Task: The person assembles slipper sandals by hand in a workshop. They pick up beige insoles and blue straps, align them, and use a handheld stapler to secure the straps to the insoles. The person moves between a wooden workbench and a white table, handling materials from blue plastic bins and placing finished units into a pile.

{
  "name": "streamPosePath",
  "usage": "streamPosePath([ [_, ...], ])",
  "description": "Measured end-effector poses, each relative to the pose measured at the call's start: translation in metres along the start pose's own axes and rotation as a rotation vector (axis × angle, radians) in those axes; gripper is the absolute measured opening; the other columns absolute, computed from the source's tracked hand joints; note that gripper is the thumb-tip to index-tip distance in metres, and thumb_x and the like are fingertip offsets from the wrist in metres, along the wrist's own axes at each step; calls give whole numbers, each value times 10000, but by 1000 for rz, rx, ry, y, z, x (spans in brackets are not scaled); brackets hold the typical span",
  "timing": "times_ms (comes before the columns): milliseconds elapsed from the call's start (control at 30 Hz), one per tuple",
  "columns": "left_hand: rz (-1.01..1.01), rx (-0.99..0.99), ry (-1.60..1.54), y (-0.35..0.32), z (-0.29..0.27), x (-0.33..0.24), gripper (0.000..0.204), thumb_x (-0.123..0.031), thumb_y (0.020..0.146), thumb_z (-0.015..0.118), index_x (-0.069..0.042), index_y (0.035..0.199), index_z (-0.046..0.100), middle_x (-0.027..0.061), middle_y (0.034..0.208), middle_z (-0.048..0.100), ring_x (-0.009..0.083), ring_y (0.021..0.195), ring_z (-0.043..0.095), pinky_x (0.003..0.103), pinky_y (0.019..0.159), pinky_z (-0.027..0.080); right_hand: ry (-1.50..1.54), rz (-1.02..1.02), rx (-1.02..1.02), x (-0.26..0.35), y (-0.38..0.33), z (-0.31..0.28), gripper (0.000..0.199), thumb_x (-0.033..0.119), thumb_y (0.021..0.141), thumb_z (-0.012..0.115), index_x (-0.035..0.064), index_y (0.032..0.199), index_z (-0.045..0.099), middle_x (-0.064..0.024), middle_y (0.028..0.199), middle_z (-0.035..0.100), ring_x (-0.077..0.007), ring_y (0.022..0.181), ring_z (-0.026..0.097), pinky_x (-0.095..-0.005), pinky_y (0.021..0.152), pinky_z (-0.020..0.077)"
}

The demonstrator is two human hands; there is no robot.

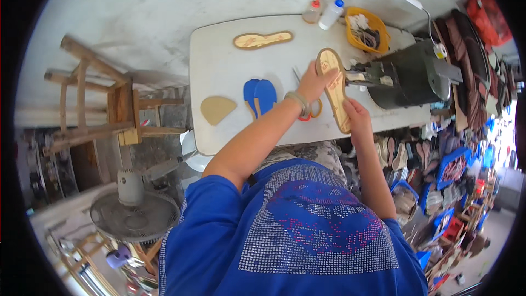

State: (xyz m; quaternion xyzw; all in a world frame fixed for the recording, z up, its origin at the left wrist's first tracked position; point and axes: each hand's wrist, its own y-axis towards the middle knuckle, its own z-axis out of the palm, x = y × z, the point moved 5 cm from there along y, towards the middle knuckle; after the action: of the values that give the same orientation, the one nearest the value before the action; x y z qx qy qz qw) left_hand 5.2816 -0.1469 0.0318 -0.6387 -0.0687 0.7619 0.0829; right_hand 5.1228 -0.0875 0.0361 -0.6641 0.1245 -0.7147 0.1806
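Note:
A long tan shoe insole is held between both my hands over the right part of the white table. My left hand grips its far end, a band on the wrist. My right hand holds its near end. The insole lies right beside a black machine. Orange-handled scissors lie under my left wrist.
On the table lie another tan insole, two blue insoles and a tan cut piece. Two bottles and a yellow basket stand at the far edge. Wooden stools and a fan stand left; piles of footwear right.

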Motion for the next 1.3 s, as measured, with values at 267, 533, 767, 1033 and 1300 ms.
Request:
streamPosePath([
  [267,-164,-200,-827,-139,-127,80,432,-331,970,475,-32,1279,436,93,956,605,224,894,610,378,875,492,-715,-46,483,-46,28,105,340,284,900,570,9,1095,611,-80,859,676,-160,780,630,-304,736,491],
  [533,-106,-638,-1064,-269,-182,109,474,-394,950,504,-27,1244,438,8,671,438,125,618,446,280,595,431,-1511,-608,361,-31,183,214,534,178,850,547,88,1353,390,-204,1242,542,-353,1153,521,-433,923,458],
  [767,-90,-814,-1020,-325,-130,119,515,-364,942,536,-40,1317,397,34,857,546,140,755,522,299,712,468,-1775,-958,254,-47,274,244,556,89,859,469,120,1401,348,-226,1316,456,-384,1234,434,-520,938,424],
  [1033,-29,-848,-794,-265,-118,101,557,-397,941,524,-81,1367,351,79,1085,577,204,984,552,349,857,458,-1342,-649,575,-53,174,247,567,236,649,711,40,1158,555,-216,1084,594,-377,1070,534,-455,908,459],
  [1300,-104,-496,-802,-158,-70,74,431,-369,960,498,-65,1261,450,96,1014,586,202,942,560,345,864,464,-798,-637,889,-46,-36,96,529,258,706,733,15,1144,562,-181,1122,554,-289,1030,568,-374,848,480],
])
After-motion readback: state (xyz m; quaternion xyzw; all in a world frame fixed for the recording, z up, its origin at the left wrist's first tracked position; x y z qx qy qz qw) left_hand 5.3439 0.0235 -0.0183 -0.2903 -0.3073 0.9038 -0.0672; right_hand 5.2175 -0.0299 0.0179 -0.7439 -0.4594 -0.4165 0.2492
